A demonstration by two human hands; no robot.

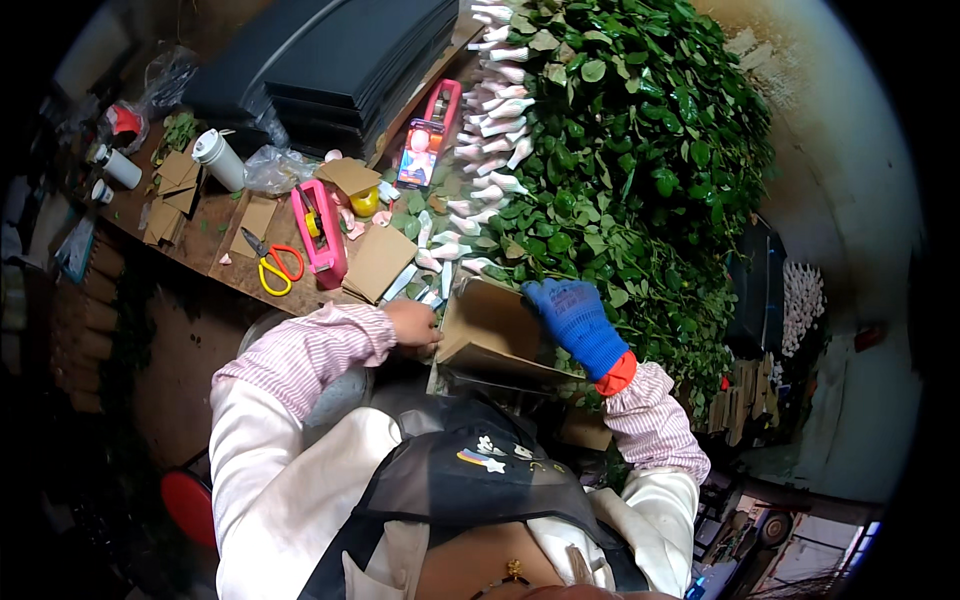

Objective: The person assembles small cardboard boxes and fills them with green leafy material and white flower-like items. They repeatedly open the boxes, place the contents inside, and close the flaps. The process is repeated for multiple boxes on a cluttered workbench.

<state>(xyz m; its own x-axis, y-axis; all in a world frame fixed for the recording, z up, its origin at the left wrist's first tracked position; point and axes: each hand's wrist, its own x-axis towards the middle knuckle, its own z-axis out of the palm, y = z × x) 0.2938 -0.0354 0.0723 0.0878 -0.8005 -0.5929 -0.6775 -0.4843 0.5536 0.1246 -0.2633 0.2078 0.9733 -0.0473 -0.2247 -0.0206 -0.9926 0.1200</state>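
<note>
A folded brown cardboard sheet (490, 322) stands bent in front of me at the table's near edge. My bare left hand (410, 325) holds its left edge, with the fingers curled and their tips partly hidden. At its upper right edge, my right hand (570, 315), in a blue knitted glove with an orange-red cuff, is closed on the cardboard. Just beyond lies a big heap of leafy flower stems (620, 150). Their buds, in whitish-pink sleeves (505, 108), line the heap's left side.
Left on the wooden table (205, 235) are yellow-and-red-handled scissors (275, 268), a pink tape dispenser (322, 240), cardboard pieces (382, 262) and a white cup (218, 160). Farther back lie a phone (420, 152), another pink dispenser (443, 102) and stacked dark sheets (350, 60). A red stool (187, 505) stands lower left.
</note>
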